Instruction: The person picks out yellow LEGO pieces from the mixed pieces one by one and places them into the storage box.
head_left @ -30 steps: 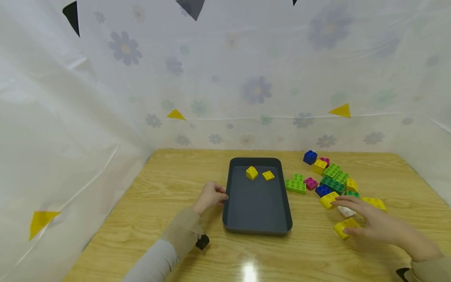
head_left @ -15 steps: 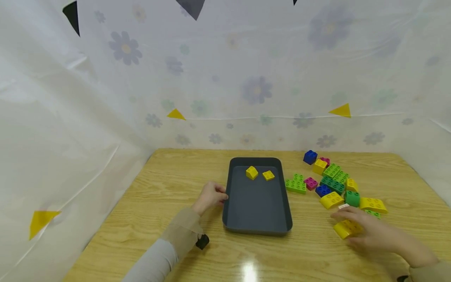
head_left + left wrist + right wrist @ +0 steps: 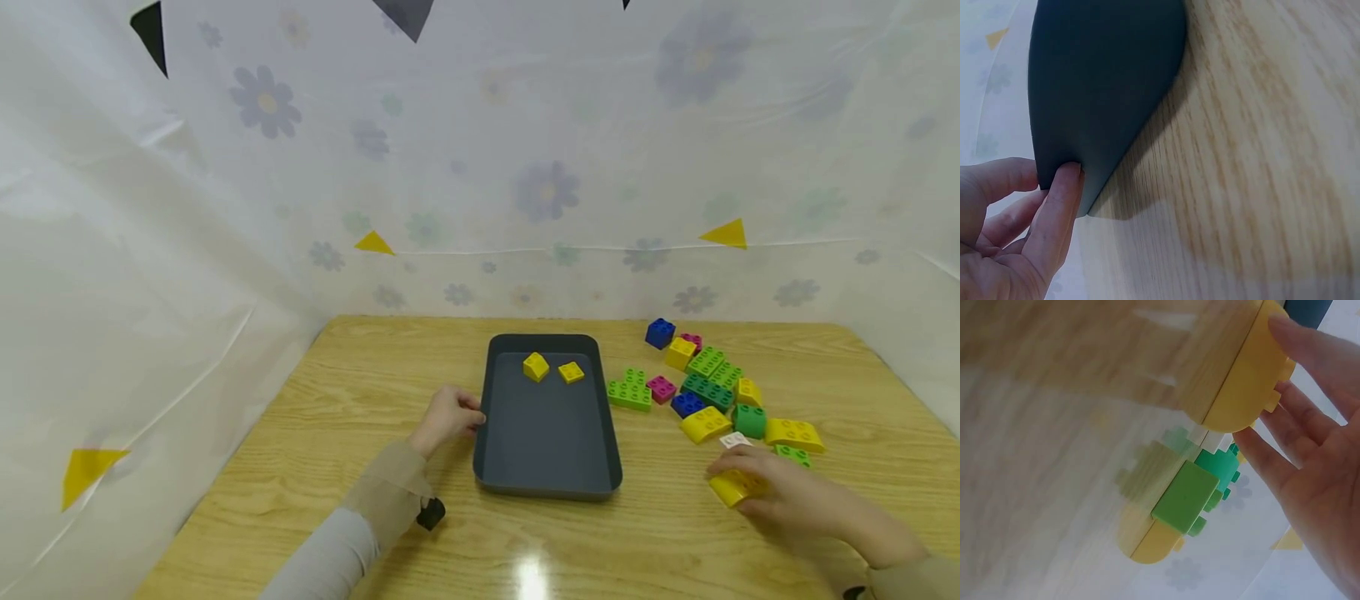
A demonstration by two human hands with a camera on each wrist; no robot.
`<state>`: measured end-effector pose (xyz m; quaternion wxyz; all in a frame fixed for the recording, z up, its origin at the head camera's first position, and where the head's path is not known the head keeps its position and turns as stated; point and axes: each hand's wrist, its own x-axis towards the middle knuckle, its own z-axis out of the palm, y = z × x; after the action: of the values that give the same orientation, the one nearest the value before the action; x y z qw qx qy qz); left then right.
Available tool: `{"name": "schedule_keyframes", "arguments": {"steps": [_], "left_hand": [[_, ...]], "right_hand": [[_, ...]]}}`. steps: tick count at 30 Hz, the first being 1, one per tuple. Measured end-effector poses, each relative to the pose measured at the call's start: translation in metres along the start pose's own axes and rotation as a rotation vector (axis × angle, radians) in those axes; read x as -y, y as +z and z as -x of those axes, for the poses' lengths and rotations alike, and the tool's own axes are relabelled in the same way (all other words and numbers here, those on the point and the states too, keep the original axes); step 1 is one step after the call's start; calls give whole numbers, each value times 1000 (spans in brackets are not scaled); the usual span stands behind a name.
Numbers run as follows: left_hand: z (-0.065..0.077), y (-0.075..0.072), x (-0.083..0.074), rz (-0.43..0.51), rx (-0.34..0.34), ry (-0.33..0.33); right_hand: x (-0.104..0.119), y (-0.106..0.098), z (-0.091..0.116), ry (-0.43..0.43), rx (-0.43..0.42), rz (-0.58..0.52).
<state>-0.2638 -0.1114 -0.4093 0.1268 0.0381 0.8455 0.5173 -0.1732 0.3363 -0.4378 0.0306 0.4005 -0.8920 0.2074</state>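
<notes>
My left hand [image 3: 450, 419] pinches the left rim of a dark grey tray [image 3: 544, 492]; in the left wrist view, fingers [image 3: 1060, 200] lie against the tray's outer wall [image 3: 1104, 75]. Inside the tray, towards its far end, are a yellow sloped brick [image 3: 536, 367] and a flat yellow brick [image 3: 571, 372]. At the right my right hand [image 3: 795, 492] grips a yellow rounded brick [image 3: 727, 488] at the table. The right wrist view has the thumb on one side of this brick [image 3: 1241, 381] and fingers on the other. The hand covers part of it.
Several loose bricks lie right of the tray: a light green L-shaped group [image 3: 630, 393], a pink brick [image 3: 662, 389], a blue brick [image 3: 660, 334], another yellow rounded brick [image 3: 705, 425], a white brick [image 3: 735, 441] and a green rounded brick [image 3: 749, 421]. A patterned sheet [image 3: 480, 167] hangs behind the wooden table [image 3: 337, 400].
My right hand has come down and closed its fingers and thumb around the near yellow rounded brick, uncovering the green rounded brick behind. The left hand and the tray have stayed in place.
</notes>
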Motion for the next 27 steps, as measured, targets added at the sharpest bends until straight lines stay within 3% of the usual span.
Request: {"name": "schedule_keyframes", "arguments": {"steps": [12, 27], "left_hand": [[-1, 0, 1, -4, 1, 27], [0, 1, 2, 11, 0, 23]], "right_hand": [[-3, -3, -3, 0, 65, -25], [7, -16, -15, -12, -30, 31]]}}
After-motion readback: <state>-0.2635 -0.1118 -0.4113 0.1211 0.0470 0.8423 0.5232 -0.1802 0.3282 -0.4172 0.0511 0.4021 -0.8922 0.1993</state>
